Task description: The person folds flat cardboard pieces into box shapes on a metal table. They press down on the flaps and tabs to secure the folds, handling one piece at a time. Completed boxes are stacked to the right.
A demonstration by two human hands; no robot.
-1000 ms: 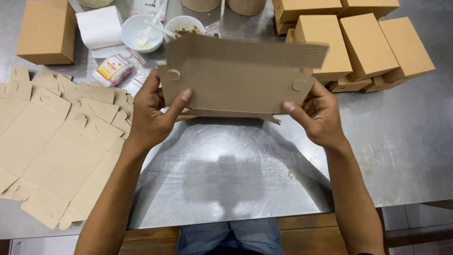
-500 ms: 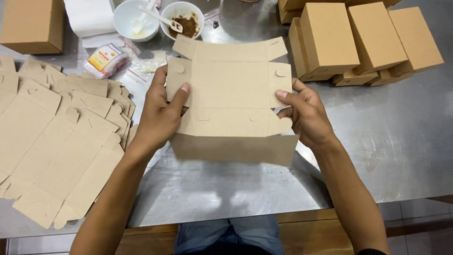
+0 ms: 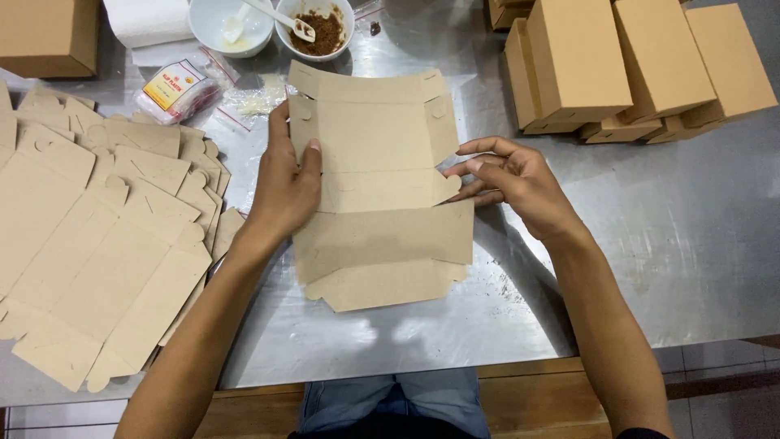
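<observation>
A flat brown cardboard box blank, creased into panels with tabs and slits, lies unfolded over the steel table in front of me. My left hand grips its left edge, thumb on top of the upper panel. My right hand sits at the blank's right edge with fingers spread, fingertips touching a rounded side tab near the middle crease.
A fanned stack of flat blanks covers the table's left side. Several folded brown boxes stand at the back right, another box at the back left. Two white bowls with spoons, a paper roll and a small packet lie behind.
The blank was held upright as a partly folded shape; now it has opened out and dropped flat toward the table. My right hand has loosened from gripping its edge to touching the side tab.
</observation>
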